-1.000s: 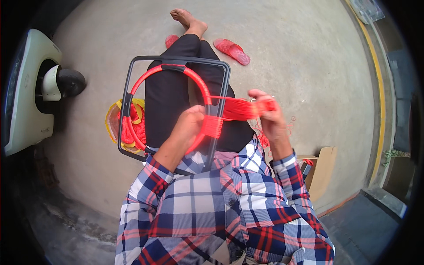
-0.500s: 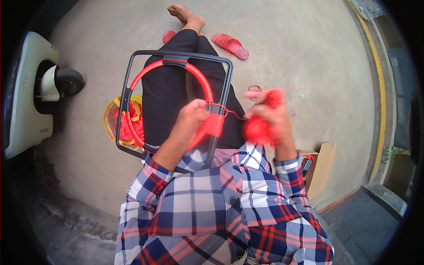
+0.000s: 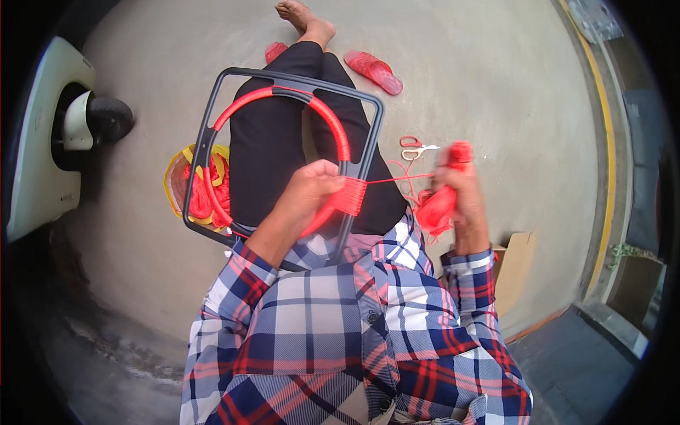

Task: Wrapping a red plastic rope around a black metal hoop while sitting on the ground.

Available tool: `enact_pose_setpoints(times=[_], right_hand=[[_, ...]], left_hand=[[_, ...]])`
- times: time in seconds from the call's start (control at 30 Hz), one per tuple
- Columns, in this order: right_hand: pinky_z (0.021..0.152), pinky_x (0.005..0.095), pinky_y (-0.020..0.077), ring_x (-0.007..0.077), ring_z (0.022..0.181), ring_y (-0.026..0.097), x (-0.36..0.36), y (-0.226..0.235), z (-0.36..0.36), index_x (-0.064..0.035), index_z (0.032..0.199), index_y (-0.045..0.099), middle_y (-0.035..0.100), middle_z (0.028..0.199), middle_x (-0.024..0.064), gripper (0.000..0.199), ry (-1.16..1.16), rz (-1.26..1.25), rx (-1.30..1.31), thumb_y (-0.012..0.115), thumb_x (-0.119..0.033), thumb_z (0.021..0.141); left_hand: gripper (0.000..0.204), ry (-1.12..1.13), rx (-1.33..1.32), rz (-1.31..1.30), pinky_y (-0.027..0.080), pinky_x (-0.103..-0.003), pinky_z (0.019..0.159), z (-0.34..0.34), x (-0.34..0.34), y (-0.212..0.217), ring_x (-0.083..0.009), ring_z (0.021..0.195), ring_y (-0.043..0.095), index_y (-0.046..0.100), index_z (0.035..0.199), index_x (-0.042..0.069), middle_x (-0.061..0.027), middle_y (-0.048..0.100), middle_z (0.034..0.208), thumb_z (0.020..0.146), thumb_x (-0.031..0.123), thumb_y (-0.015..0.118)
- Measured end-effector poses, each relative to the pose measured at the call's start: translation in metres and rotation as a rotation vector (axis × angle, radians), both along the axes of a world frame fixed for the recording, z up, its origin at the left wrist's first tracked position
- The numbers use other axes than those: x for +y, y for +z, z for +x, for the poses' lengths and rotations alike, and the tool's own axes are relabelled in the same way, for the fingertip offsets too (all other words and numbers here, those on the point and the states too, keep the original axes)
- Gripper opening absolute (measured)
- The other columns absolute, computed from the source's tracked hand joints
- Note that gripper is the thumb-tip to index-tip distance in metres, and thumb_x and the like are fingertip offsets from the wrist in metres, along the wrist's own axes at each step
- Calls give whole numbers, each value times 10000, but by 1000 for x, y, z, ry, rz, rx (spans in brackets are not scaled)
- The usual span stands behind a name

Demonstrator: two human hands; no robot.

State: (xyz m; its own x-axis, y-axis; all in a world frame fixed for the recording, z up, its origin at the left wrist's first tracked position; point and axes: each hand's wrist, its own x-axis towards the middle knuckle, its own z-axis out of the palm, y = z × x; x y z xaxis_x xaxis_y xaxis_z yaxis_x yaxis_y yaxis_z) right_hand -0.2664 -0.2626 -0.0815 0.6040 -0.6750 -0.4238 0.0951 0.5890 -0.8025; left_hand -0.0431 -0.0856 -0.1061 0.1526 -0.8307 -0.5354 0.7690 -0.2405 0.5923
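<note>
A black rectangular frame [image 3: 301, 76] with a round ring [image 3: 331, 122] inside it lies tilted over my lap. Red cord covers much of the ring, and bare black stretches show between the wrapped parts. My left hand [image 3: 309, 193] is closed on the ring's lower right side, thumb against a wide band of red windings [image 3: 351, 196] that joins ring and frame. Out to the right, my right hand [image 3: 465, 193], somewhat blurred, grips a bundle of red cord [image 3: 435, 211]. A taut red strand runs from the windings to that hand.
Scissors [image 3: 418, 147] with red and pale handles lie on the floor beyond my right hand. A yellow-edged bag [image 3: 172, 185] of red cord sits at my left, a cardboard box [image 3: 516, 265] at my right. Red slippers [image 3: 375, 71] lie near my feet; a white vehicle's wheel [image 3: 111, 120] stands far left.
My right hand has moved right, away from the frame, with the cord bundle. The strand, slack and looped before, is now straight. My left hand stays on the ring.
</note>
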Motion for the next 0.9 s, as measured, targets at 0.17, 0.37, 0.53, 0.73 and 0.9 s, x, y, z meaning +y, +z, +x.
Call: enact_pose_setpoints(times=[0.17,0.37,0.53,0.73,0.9], right_hand=[[612,342,538,180,665,613,-113,-52,-185,-84,860,535,604,782,63,109,-619,-75,-85,606,-10,822],[976,514,484,314,1102,602,-81,-36,-200,-20,1148,563,618,1189,176,296,-477,-295,-311,551,-146,881],[841,312,482,196,907,621,10,3,-34,-13,1148,629,634,942,51,451,525,-313,129,744,-144,732],[735,318,493,196,827,621,31,-10,65,-46,1361,474,614,933,81,659,680,-847,335,729,-80,754],[737,257,502,140,902,593,15,-17,75,-41,1498,193,492,1242,135,855,323,-652,191,663,11,785]], left_hand=[[224,76,138,44,537,-322,837,2,-1,3,-169,888,654,590,1048,8,-99,664,971,952,206,549],[442,52,5,51,517,-340,873,5,-2,-5,-197,955,628,583,1099,-21,-131,642,1035,994,385,445],[590,11,43,-98,488,-368,934,2,-8,12,-219,1010,611,534,1217,-66,-153,614,1105,1008,459,364],[591,89,175,-118,493,-385,947,-7,-15,30,-243,1034,615,481,1292,-59,-170,604,1126,1011,443,346],[368,159,92,-50,524,-370,909,2,-2,-9,-256,977,640,507,1200,-33,-174,612,1086,963,244,458]])
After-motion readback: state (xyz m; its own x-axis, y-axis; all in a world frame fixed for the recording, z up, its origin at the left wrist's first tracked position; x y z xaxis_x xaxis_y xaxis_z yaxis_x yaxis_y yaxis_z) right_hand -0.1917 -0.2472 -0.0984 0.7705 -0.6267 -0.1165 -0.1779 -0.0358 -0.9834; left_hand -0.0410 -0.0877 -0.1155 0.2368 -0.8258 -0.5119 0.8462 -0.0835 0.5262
